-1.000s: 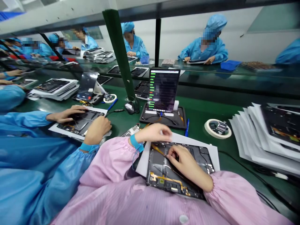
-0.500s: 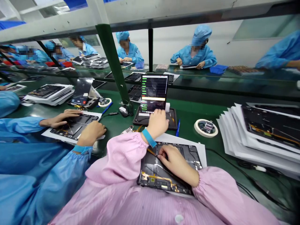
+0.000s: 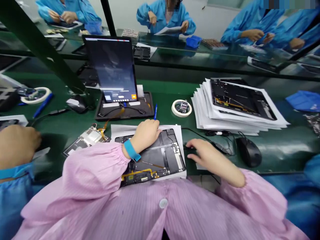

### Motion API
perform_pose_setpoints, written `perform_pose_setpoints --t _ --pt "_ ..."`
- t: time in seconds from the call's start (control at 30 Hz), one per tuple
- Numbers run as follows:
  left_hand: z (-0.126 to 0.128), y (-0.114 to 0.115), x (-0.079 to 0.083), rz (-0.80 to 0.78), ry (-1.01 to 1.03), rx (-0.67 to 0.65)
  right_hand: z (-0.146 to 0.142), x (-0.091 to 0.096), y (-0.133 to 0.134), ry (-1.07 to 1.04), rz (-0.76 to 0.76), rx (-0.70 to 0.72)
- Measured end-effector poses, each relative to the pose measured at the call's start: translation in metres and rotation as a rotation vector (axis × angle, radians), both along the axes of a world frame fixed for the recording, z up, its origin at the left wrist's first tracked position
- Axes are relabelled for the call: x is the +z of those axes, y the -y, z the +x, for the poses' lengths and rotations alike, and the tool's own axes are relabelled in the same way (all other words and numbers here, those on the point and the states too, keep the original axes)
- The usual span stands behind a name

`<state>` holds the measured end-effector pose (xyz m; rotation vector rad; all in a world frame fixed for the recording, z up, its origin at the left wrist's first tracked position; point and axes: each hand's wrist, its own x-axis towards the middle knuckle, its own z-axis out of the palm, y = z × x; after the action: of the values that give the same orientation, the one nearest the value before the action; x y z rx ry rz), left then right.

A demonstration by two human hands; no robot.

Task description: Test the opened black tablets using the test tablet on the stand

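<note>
An opened tablet (image 3: pixel 160 156), black inside with gold flex cables, lies on white paper (image 3: pixel 120 129) in front of me. My left hand (image 3: pixel 146 133) rests at its far edge with the fingers curled under; what they hold, if anything, is hidden. My right hand (image 3: pixel 203 155) lies on the green table to the right of the tablet, fingers stretched out flat beside a black cable (image 3: pixel 220 146). Beyond the left hand, a lit tablet (image 3: pixel 112 66) stands upright on a black tray (image 3: pixel 125 111).
A blue pen (image 3: pixel 155 112) and a tape roll (image 3: pixel 181 108) lie past the tablet. A black mouse (image 3: pixel 248 151) and a stack of paper-layered tablets (image 3: pixel 237 103) are right. A loose board (image 3: pixel 85 138) and a co-worker's hand (image 3: pixel 17 145) are left. People work across the belt.
The view swung right and down. My left hand came back from the tray to the tablet's far edge. My right hand left the tablet for the table on its right. The standing screen's list went dark.
</note>
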<state>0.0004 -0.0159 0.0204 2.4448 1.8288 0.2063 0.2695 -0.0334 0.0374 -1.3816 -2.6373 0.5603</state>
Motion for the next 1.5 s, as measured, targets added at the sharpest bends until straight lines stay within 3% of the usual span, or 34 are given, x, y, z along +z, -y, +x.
perform_pose_setpoints --t 0.1,0.23,0.33,0.53,0.63,1.03,1.2,1.3,1.4,1.5 --pt "0.005 0.001 -0.002 -0.022 -0.046 -0.018 -0.002 -0.022 0.004 -0.042 -0.057 -0.071" --pt "0.007 0.003 -0.005 0.004 -0.129 -0.078 -0.004 -0.021 0.002 -0.292 -0.029 -0.187" --pt "0.008 0.004 -0.007 0.041 -0.178 -0.148 -0.004 -0.021 0.001 -0.390 -0.119 -0.122" --pt "0.010 0.004 -0.009 0.053 -0.204 -0.199 -0.003 -0.037 0.003 -0.207 0.127 -0.020" --pt "0.010 0.004 -0.009 0.048 -0.197 -0.188 -0.001 -0.041 0.003 -0.187 0.135 -0.004" --pt "0.011 0.008 -0.001 0.070 -0.139 -0.177 -0.006 -0.035 0.011 -0.519 -0.150 -0.106" --pt "0.010 0.007 0.015 -0.040 -0.105 -0.099 -0.006 -0.022 0.022 -0.393 -0.009 -0.048" --pt "0.008 0.000 0.022 -0.086 -0.030 -0.161 -0.008 -0.024 0.027 -0.239 0.166 0.032" --pt "0.005 -0.013 0.017 -0.136 0.006 -0.270 -0.015 -0.035 0.029 -0.135 0.356 0.093" --pt "0.000 -0.023 0.003 -0.183 0.037 -0.293 -0.023 -0.043 0.029 -0.084 0.384 0.130"
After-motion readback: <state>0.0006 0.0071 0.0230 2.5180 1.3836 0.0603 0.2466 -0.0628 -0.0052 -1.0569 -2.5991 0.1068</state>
